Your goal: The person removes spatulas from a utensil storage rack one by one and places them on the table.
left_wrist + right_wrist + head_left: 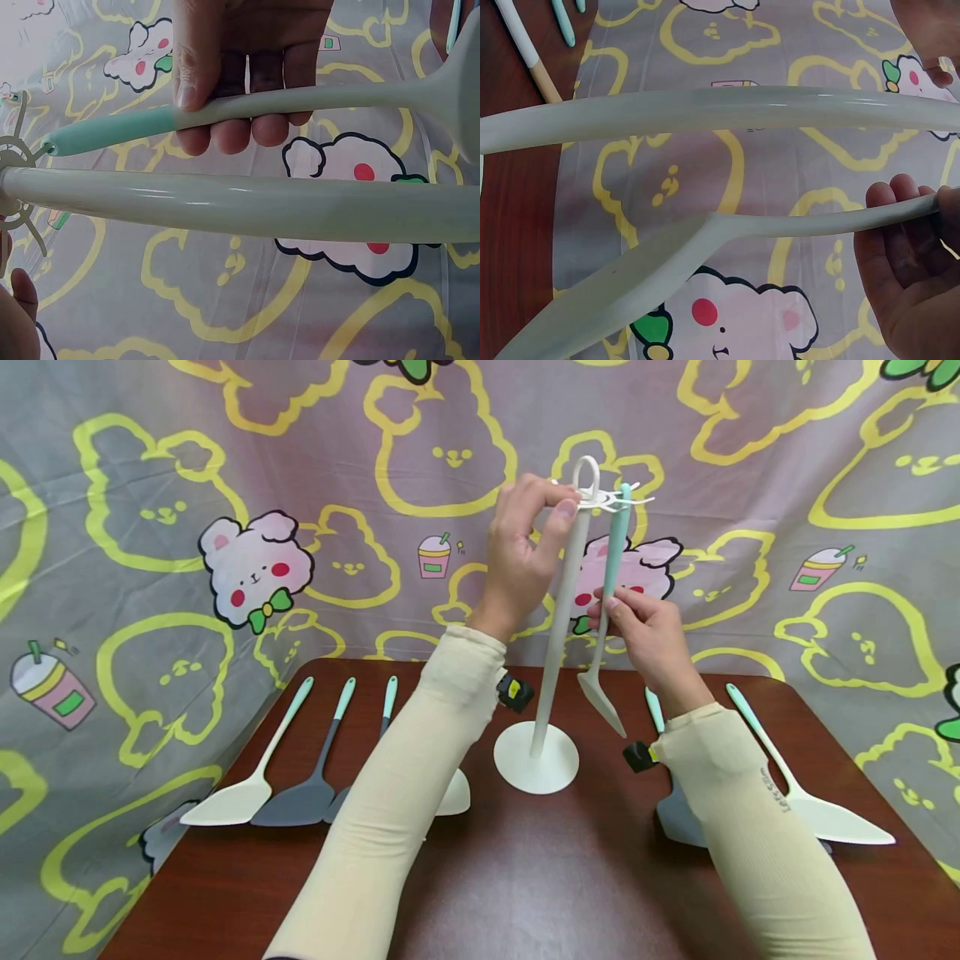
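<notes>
A white utensil rack (pixel 558 635) stands on the table, with a round base, a pole, a loop and thin hooks on top. My left hand (pixel 521 552) grips its top beside the hooks, thumb and fingers at the hook ring. With thumb and fingers, my right hand (pixel 648 631) pinches the handle of a cream spatula (pixel 602 703), right of the pole. The spatula hangs blade down. Its mint handle end (pixel 56 142) is at a hook, and the hook tip appears to meet the hole there in the left wrist view.
On the table's left lie a cream spatula (pixel 240 797), a grey spatula (pixel 303 800) and others partly behind my left arm. To the right are a grey utensil (pixel 678 814), partly hidden by my right arm, and a cream one (pixel 832 818). A patterned curtain (pixel 465 443) hangs behind.
</notes>
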